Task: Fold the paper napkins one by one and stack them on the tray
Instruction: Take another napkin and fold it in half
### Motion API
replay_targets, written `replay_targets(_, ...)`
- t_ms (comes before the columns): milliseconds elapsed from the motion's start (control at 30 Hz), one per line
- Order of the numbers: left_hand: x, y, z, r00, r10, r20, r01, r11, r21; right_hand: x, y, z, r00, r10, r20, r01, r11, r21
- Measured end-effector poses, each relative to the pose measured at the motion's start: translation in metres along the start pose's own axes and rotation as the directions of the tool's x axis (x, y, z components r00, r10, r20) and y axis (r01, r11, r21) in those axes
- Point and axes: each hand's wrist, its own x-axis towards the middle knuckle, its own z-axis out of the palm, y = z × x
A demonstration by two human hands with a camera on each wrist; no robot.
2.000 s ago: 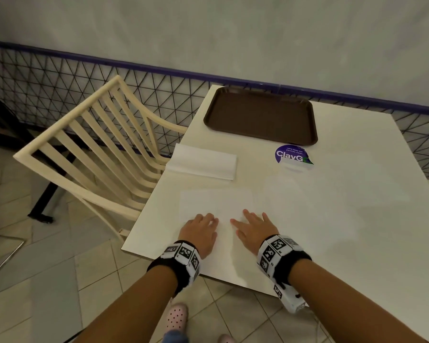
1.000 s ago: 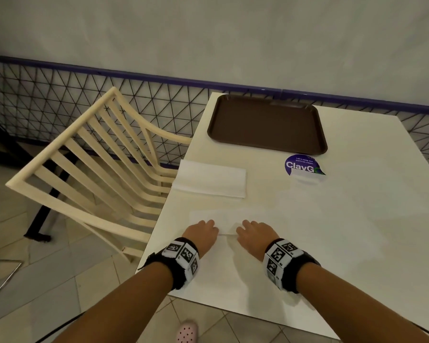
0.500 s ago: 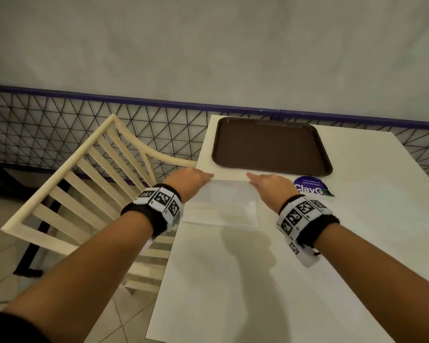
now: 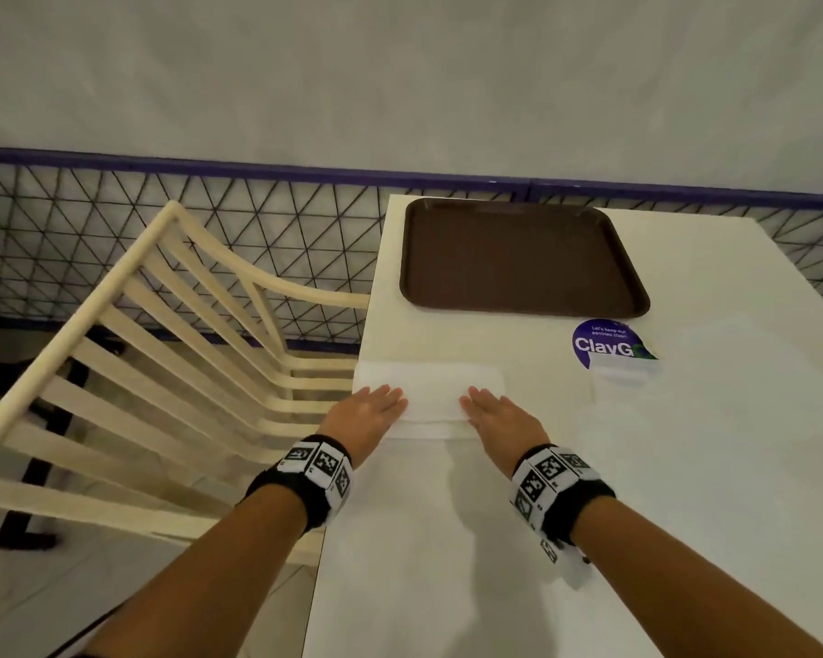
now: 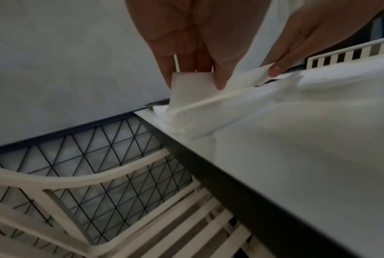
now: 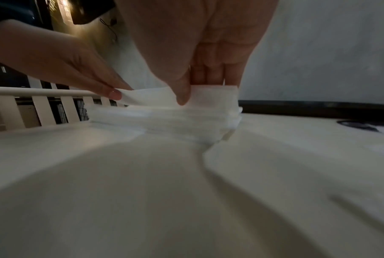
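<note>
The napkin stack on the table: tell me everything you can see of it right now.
The napkin stack is a low pile of white, soft-looking paper sheets, oblong, lying flat at the table's left edge, on the near side of the brown tray and apart from it. Its layered edges show in the right wrist view. The left hand and right hand each pinch the top sheet between thumb and fingers, lifting its near edge off the pile.

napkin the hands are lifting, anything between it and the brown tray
Nothing visible: only bare white table lies between the white paper napkin and the empty brown plastic tray. The round purple sticker sits off to the right.
</note>
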Motion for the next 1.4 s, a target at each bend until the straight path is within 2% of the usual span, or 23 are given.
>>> replay_targets(167, -0.001, 0.003, 0.017, 1.000, -0.013, -0.013, 0.012, 0.999, -0.048, -0.006, -0.004, 0.011, 1.000, 0.006, 0.005, -0.006, 0.999, 0.039)
replay_targets(267, 0.001, 0.001, 0.019, 0.999, -0.026, 0.020, 0.027, 0.996, -0.080, -0.008, -0.004, 0.010, 1.000, 0.001, 0.007, -0.001, 0.998, 0.060)
replay_targets(333, 0.000, -0.001, 0.023, 0.997, -0.055, 0.060, 0.063, 0.989, -0.135, -0.009, -0.006, 0.007, 1.000, -0.009, 0.014, 0.008, 0.997, 0.071)
replay_targets(400, -0.004, 0.001, 0.019, 0.996, -0.079, 0.049, 0.086, 0.984, -0.155, -0.009, -0.006, 0.008, 1.000, -0.011, 0.020, 0.009, 0.996, 0.088)
replay_targets(467, -0.007, 0.006, 0.011, 0.996, -0.055, 0.070, 0.071, 0.967, -0.245, -0.010, -0.007, 0.010, 0.999, -0.011, 0.030, 0.008, 0.995, 0.096)
replay_targets(567, -0.011, 0.013, 0.000, 0.962, -0.083, 0.259, 0.136, 0.972, -0.193, -0.011, -0.008, 0.016, 0.996, -0.029, 0.089, 0.027, 0.999, 0.021)
replay_targets(733, -0.009, 0.020, -0.005, 0.918, -0.080, 0.389, 0.127, 0.987, -0.096, -0.015, -0.006, 0.020, 0.989, -0.014, 0.146, 0.024, 0.998, -0.067)
replay_targets(833, -0.006, 0.023, -0.009, 0.913, -0.089, 0.398, 0.112, 0.993, -0.033, -0.027, 0.003, 0.015, 0.985, 0.063, 0.161, -0.063, 0.998, -0.005)
replay_targets(900, -0.003, 0.026, -0.014, 0.925, -0.106, 0.366, 0.122, 0.992, -0.019, -0.041, 0.018, 0.012, 0.982, 0.153, 0.114, -0.158, 0.987, 0.041)
replay_targets(967, 0.001, 0.035, -0.022, 0.944, -0.130, 0.303, 0.153, 0.987, -0.052, -0.057, 0.044, 0.010, 0.963, 0.258, 0.073, -0.263, 0.963, 0.063)
replay_targets(1067, 0.014, 0.057, -0.039, 0.976, -0.140, 0.166, 0.169, 0.971, -0.171, -0.085, 0.092, 0.010, 0.913, 0.401, 0.078, -0.407, 0.908, 0.097)
replay_targets(1100, 0.021, 0.067, -0.042, 0.987, -0.115, 0.112, 0.134, 0.974, -0.182, -0.096, 0.107, 0.009, 0.892, 0.444, 0.084, -0.452, 0.884, 0.122)
replay_targets(1167, 0.034, 0.088, -0.053, 0.990, -0.093, 0.106, 0.113, 0.973, -0.202, -0.116, 0.132, 0.009, 0.852, 0.511, 0.116, -0.524, 0.834, 0.174)
replay_targets(1267, 0.052, 0.128, -0.063, 0.998, 0.018, 0.052, -0.005, 0.970, -0.242, -0.138, 0.153, 0.010, 0.839, 0.521, 0.158, -0.544, 0.812, 0.212)
replay_targets(1400, 0.073, 0.180, -0.058, 0.969, 0.105, 0.222, -0.037, 0.956, -0.290, -0.153, 0.159, 0.017, 0.843, 0.520, 0.140, -0.538, 0.800, 0.265)
